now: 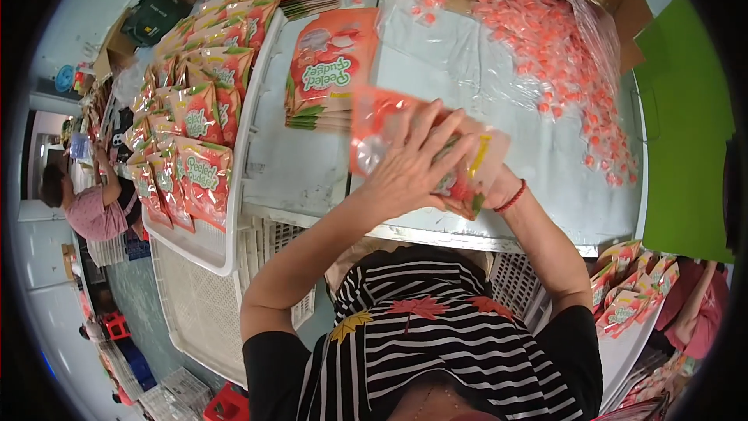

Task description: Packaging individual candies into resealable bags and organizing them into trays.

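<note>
candy pouch (372, 129), near dial centre

we see a worktable (312, 175), a tray (204, 242) of filled pouches (204, 179) at ten o'clock, wrapped candies (538, 39) at two, flat pouches (331, 54) at eleven. our left hand (409, 168), fanned, holds it; our right hand's (501, 187) grip we can't tell.

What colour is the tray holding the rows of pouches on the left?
White; the tray shows best in the head view.
</note>
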`<state>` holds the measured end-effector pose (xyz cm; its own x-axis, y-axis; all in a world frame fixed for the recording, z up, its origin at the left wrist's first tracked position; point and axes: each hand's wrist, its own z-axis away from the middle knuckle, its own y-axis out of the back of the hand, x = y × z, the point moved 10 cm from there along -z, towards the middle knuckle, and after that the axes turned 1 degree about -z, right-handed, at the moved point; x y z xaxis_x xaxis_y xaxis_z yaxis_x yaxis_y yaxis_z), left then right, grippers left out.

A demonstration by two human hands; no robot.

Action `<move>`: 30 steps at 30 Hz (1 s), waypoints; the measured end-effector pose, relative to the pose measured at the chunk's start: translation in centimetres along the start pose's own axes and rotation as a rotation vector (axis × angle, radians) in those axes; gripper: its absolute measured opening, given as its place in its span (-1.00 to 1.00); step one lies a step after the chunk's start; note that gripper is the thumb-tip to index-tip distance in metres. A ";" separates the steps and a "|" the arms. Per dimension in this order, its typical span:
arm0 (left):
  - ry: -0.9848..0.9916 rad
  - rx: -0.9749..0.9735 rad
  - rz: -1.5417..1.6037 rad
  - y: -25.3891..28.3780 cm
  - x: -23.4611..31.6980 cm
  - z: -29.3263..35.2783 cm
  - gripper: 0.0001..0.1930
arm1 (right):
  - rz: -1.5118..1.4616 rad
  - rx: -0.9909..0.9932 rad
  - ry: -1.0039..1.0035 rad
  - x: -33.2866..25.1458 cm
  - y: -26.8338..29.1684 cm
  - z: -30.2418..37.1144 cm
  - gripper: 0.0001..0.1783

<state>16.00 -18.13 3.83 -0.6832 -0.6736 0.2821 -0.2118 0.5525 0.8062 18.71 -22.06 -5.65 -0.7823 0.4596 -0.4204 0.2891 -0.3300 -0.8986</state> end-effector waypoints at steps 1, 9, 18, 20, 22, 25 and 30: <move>0.008 -0.114 -0.006 -1.2 -0.4 0.2 0.01 | 0.002 0.005 0.011 0.2 -0.7 -0.2 -0.49; -0.039 -0.160 -0.068 -3.1 0.2 1.0 -0.07 | 0.075 0.167 -0.044 0.9 1.6 -0.2 -0.69; 0.389 0.100 -0.077 2.0 -6.9 4.3 -0.20 | 1.281 0.477 0.256 -11.2 2.7 2.4 -0.70; 0.389 0.062 -0.068 2.8 -6.2 4.0 -0.14 | 1.815 0.819 0.576 -17.6 5.7 3.9 -0.62; 0.370 0.120 -0.076 3.4 -5.5 3.5 -0.16 | 2.025 0.886 0.805 -21.3 9.4 3.8 -0.57; 0.407 0.158 -0.123 4.1 -5.2 3.9 -0.13 | 2.319 1.255 0.796 -23.4 11.8 3.1 -0.45; 0.494 0.234 -0.135 5.3 -6.4 6.3 -0.10 | 2.331 1.304 0.445 -20.1 13.4 -0.9 -0.42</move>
<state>14.88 -7.76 3.03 -0.2424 -0.8647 0.4399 -0.4624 0.5016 0.7312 38.82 -34.94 -9.33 0.1142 -0.9780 -0.1748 -0.3431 -0.2039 0.9169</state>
